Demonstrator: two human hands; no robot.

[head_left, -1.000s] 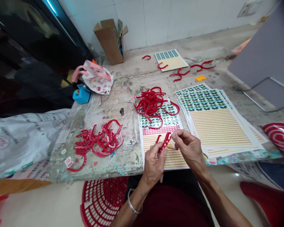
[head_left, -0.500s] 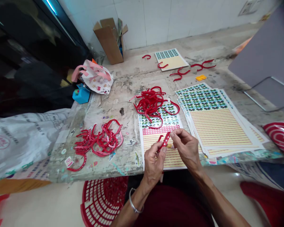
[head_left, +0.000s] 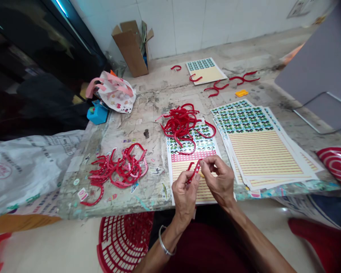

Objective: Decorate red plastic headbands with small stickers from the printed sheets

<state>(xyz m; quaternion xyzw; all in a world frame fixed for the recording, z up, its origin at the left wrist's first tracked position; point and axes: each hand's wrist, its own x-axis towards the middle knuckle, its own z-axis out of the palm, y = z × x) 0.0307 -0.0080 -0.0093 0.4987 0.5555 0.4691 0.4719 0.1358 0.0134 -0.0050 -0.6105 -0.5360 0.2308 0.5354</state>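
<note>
Both hands meet over a printed sticker sheet (head_left: 184,193) at the table's front edge. My left hand (head_left: 185,195) pinches a small curved red headband (head_left: 193,175), which has white dots along it. With thumb and fingertips, my right hand (head_left: 218,178) grips the upper end of this headband. Just beyond, a tangled pile of plain red headbands (head_left: 180,121) covers the sheet's far part. More red headbands, several with white dots, form a second pile (head_left: 125,167) to the left. A stack of sticker sheets (head_left: 261,151) lies right of my right hand.
Toward the back are a small sheet (head_left: 206,74), loose red headbands (head_left: 216,89), a yellow clip-like piece (head_left: 241,93) and a cardboard box (head_left: 130,53). At the left stand a patterned bag (head_left: 118,93) and a blue container (head_left: 98,113). A red basket (head_left: 122,242) sits below the table.
My right hand has shifted slightly left and nearer my left hand, along with the upper end of the headband. The piles and sheets lie as before.
</note>
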